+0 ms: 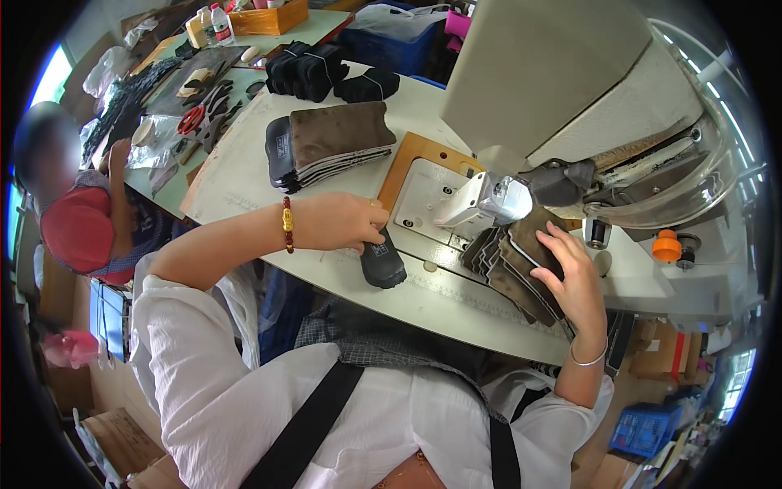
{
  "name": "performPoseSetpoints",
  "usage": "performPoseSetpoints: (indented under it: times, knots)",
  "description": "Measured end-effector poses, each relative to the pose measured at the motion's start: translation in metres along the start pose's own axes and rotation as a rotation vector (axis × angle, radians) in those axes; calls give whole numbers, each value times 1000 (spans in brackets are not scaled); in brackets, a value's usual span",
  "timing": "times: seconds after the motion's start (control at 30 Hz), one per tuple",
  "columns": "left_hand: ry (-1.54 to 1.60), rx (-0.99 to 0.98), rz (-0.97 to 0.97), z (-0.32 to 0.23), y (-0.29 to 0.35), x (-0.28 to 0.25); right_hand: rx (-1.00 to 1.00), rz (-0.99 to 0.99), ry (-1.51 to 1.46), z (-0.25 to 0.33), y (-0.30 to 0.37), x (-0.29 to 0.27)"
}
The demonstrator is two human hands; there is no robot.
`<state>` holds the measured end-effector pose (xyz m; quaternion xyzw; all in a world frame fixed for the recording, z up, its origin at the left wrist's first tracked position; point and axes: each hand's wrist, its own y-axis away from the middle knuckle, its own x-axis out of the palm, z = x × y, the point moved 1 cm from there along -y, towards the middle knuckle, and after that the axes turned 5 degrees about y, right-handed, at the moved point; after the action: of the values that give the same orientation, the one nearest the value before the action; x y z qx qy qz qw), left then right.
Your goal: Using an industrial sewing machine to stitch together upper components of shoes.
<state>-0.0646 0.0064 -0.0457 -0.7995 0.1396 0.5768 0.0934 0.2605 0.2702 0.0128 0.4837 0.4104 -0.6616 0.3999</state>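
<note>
My left hand (346,223) is closed on the upper end of a small dark grey fabric piece (383,265), rounded and with a pale printed patch, lying over the table's front part. My right hand (574,273) is open, its fingers spread over a fanned stack of brown fabric pieces (509,281) just right of the sewing machine's needle area. Between the hands is the machine's white head part (481,198) above a pale metal plate (425,204). Beyond my left hand sits another neat stack of brown pieces (342,130), with dark grey pieces (279,155) at its left end.
Tied black bundles (305,72) lie at the table's far edge. The machine's large body (562,73) rises at the right. At the far left, a person in a red garment (77,228) reaches toward a side table with red-handled scissors (191,120). A blue crate (643,430) stands lower right.
</note>
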Motion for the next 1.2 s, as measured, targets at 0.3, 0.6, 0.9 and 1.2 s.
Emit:
performPoseSetpoints:
  times: [0.3,0.6,0.9,1.2]
  knots:
    - [148,50,-63,13,-3,-6,78,154,-56,-17,-9,-9]
    - [-357,-173,-240,-37,-6,24,-122,-77,184,5,-3,-4]
    - [-236,41,-874,-45,-38,-29,-241,-543,351,59,7,2]
    - [-336,506,-1038,-62,-86,-39,-386,-293,299,81,-3,19]
